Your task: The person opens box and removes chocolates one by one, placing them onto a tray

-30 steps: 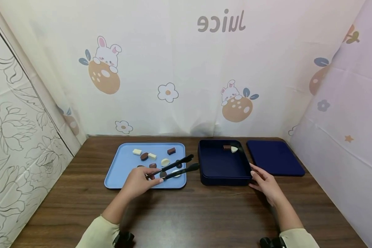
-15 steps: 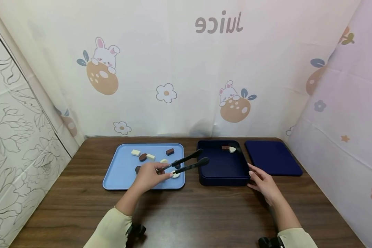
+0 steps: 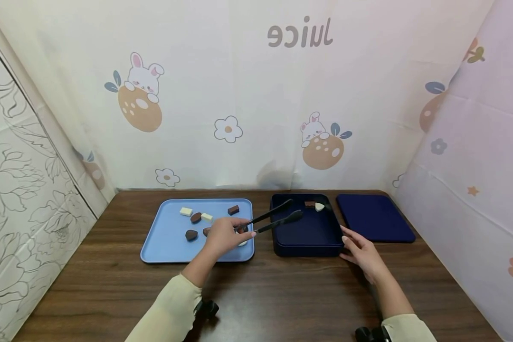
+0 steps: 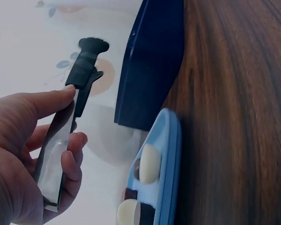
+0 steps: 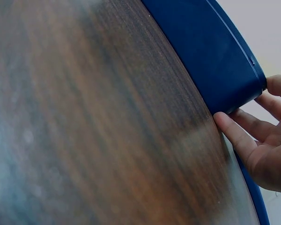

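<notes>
My left hand (image 3: 225, 233) grips a pair of tongs (image 4: 56, 164) with metal arms and black tips. The tips stand apart over the left side of a dark blue box (image 3: 303, 235), and nothing shows between them. Inside the box, near its far wall, a brown chocolate (image 3: 309, 204) lies beside a white chocolate (image 3: 319, 207). At the box's near right corner, my right hand (image 3: 363, 251) touches the side with extended fingers (image 5: 236, 136). Beneath the left hand is a light blue tray (image 3: 164, 249) with several brown and white chocolates, some hidden by the hand.
A flat dark blue lid (image 3: 374, 218) lies right of the box. The wooden table (image 3: 282, 299) meets a printed curtain (image 3: 256, 95) at the back, with more printed cloth along both sides.
My left hand has moved right and slightly up with the tongs, from over the tray until the tips overlap the box. My right hand stays at the box corner.
</notes>
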Tool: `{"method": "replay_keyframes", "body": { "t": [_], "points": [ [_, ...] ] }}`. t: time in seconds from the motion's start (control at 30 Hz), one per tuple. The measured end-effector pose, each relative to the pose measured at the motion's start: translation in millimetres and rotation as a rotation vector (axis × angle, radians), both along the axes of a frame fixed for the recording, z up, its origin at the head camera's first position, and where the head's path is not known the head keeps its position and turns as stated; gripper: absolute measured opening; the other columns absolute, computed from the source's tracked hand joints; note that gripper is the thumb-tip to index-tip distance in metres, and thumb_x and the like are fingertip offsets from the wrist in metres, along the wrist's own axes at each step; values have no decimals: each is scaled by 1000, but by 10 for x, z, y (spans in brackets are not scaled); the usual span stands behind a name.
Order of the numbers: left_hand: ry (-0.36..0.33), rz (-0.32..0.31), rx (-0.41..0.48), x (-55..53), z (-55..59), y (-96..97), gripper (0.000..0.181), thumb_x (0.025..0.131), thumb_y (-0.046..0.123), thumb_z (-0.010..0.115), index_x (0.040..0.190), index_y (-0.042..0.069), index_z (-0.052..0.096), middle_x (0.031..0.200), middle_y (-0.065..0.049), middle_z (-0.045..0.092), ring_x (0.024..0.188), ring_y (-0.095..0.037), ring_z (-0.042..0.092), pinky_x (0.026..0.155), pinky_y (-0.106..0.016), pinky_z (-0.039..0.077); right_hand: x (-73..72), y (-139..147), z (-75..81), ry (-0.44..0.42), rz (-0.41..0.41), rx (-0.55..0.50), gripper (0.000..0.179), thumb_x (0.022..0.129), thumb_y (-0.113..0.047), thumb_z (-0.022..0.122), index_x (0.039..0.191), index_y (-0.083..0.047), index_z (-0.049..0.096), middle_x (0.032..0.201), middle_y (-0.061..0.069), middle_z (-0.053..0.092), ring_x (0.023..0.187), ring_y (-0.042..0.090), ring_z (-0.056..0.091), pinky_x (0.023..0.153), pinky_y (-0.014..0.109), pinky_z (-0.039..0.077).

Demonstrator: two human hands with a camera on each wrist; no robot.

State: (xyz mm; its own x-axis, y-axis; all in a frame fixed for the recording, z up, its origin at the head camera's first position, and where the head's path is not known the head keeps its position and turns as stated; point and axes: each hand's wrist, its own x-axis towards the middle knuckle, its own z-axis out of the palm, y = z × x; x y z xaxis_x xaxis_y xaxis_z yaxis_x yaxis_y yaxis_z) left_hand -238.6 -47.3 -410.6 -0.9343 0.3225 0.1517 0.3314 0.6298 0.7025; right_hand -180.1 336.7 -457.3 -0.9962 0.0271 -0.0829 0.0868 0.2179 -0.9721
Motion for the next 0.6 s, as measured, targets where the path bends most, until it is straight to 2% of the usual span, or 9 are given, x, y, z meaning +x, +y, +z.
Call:
{"method": "replay_keyframes", "body": {
  "t": [0.2, 0.43, 0.53, 0.6],
  "points": [
    [33, 3, -48, -77, 0, 195, 41, 84, 41, 76, 116, 17, 74, 66, 10, 58, 59, -9, 50, 50, -27, 38, 0, 3, 4, -2, -4, 7, 62, 105, -33, 46, 154, -2, 24, 152, 26, 23, 127, 36, 37, 87, 33, 52],
    [51, -32, -91, -172, 30, 381, 40, 84, 42, 76, 117, 18, 74, 68, 11, 58, 62, -8, 51, 55, -27, 41, 9, -3, 1, -6, 7, 10, 62, 105, -34, 46, 155, -3, 24, 152, 26, 23, 127, 36, 35, 88, 33, 52],
    [38, -38, -125, -210, 50, 443, 41, 86, 43, 74, 119, 19, 72, 71, 9, 60, 64, -8, 53, 56, -28, 42, 7, 1, 4, -7, 6, 14, 62, 104, -34, 46, 155, -4, 25, 152, 25, 24, 123, 29, 40, 88, 33, 52],
    [29, -33, -158, -242, 57, 481, 42, 86, 44, 73, 121, 20, 72, 79, 8, 66, 68, -9, 56, 58, -28, 44, 6, 6, 10, -5, 2, 15, 62, 104, -34, 46, 154, -4, 25, 152, 24, 25, 117, 19, 44, 88, 33, 52]
  ]
}}
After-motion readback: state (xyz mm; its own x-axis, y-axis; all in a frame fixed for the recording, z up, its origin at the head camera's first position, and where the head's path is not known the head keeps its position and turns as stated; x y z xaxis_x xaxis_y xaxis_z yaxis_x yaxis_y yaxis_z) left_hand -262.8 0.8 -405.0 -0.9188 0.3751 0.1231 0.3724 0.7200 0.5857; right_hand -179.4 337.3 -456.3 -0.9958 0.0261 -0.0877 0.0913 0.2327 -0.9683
